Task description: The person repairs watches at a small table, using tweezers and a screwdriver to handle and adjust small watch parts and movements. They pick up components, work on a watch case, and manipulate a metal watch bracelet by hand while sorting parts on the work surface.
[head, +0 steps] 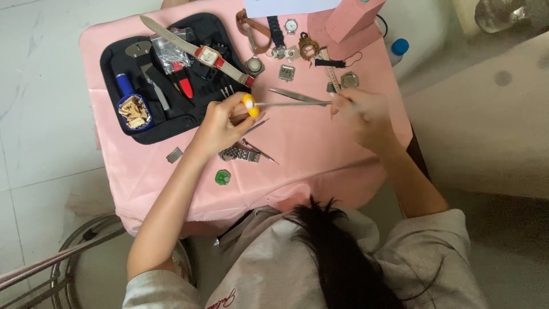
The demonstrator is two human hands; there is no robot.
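Note:
My left hand (pixel 220 125) grips the yellow-capped end of a thin metal tool (pixel 286 104) held level above the pink-covered table (pixel 320 149). My right hand (pixel 360 111) pinches the other end of the tool; it is blurred. Under my left hand lie a metal watch bracelet (pixel 239 154) and a pair of tweezers (pixel 258 150). A second slim metal tool (pixel 294 95) lies just behind the held one.
A black tool case (pixel 166 74) with a blue-handled tool, red tool and a strapped watch sits at back left. Watch cases, straps and small parts lie at the back centre. A green round piece (pixel 222 177) and a small metal piece (pixel 174 155) lie near the front. A pink box (pixel 351 20) stands behind.

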